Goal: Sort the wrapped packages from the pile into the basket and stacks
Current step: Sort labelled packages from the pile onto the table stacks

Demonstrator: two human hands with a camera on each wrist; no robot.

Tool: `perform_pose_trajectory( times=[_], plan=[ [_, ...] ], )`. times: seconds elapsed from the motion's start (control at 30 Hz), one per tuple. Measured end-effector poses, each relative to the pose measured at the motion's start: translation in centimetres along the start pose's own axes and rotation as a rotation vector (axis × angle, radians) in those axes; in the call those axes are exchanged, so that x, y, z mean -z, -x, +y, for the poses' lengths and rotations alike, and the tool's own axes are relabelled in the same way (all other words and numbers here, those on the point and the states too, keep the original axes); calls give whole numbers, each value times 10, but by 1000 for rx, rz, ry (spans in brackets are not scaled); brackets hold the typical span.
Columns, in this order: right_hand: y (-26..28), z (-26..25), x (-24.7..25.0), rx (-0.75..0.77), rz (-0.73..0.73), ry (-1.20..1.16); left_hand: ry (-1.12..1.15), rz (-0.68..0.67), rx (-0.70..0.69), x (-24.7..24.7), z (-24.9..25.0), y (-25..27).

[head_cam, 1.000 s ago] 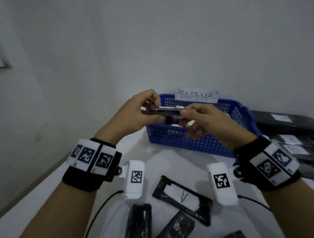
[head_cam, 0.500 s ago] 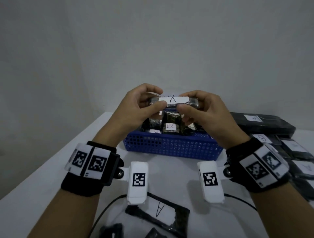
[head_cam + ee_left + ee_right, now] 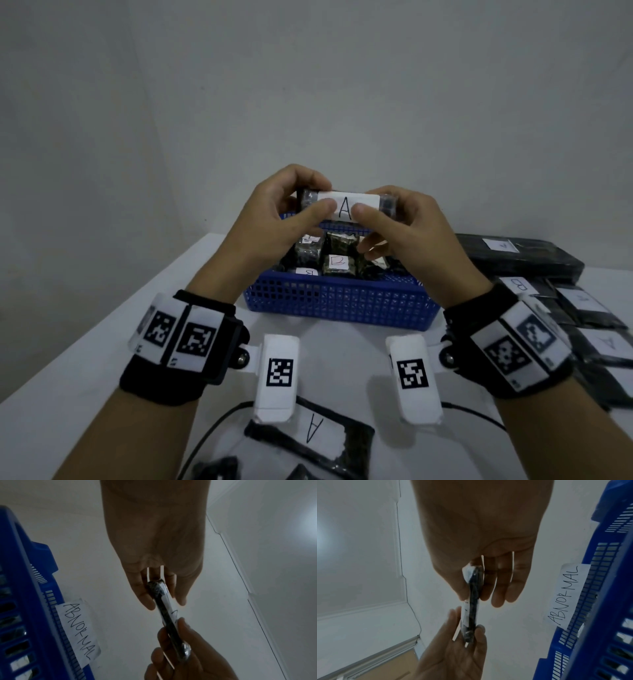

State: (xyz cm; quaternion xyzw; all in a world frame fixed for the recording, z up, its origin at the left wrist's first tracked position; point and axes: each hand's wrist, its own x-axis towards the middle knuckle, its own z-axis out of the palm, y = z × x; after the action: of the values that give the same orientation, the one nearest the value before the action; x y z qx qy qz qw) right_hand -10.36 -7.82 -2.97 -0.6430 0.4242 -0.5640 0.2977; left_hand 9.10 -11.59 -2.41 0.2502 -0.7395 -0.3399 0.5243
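Observation:
I hold a thin black wrapped package [image 3: 349, 205] with a white label marked A up in front of me, above the blue basket [image 3: 342, 301]. My left hand [image 3: 291, 212] pinches its left end between thumb and fingers; my right hand [image 3: 387, 219] pinches its right end. The left wrist view shows the package [image 3: 164, 609] edge-on between both hands, and so does the right wrist view, with the package [image 3: 471, 601] upright. The basket carries a paper tag reading ABNORMAL [image 3: 78, 631] and holds several wrapped packages [image 3: 337, 263].
Stacks of flat black packages [image 3: 520, 257] labelled A and B lie on the white table to the right of the basket. Another package marked A [image 3: 315, 442] lies near the front edge under my wrists, with more dark ones beside it. A grey wall stands behind.
The package has turned from edge-on to label-facing me and now sits higher above the basket. My view has tipped, so the basket's contents show.

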Motion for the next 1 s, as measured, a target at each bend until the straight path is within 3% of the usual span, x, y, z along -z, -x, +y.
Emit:
perform_pose_trajectory(
  times=[0.33,0.5,0.77,1.0],
  plan=[
    [3,-4,7,63,-22,24,-10,45,70,-5,3,1],
    [1,-6,8,-20,-27,-81,22,-7,19,-3,9,4],
    [2,-6,8,140,61,128,68,-1,69,-4,8,3],
    [3,-9,14,111,12,28,130,21,54,-4,11,3]
  ],
)
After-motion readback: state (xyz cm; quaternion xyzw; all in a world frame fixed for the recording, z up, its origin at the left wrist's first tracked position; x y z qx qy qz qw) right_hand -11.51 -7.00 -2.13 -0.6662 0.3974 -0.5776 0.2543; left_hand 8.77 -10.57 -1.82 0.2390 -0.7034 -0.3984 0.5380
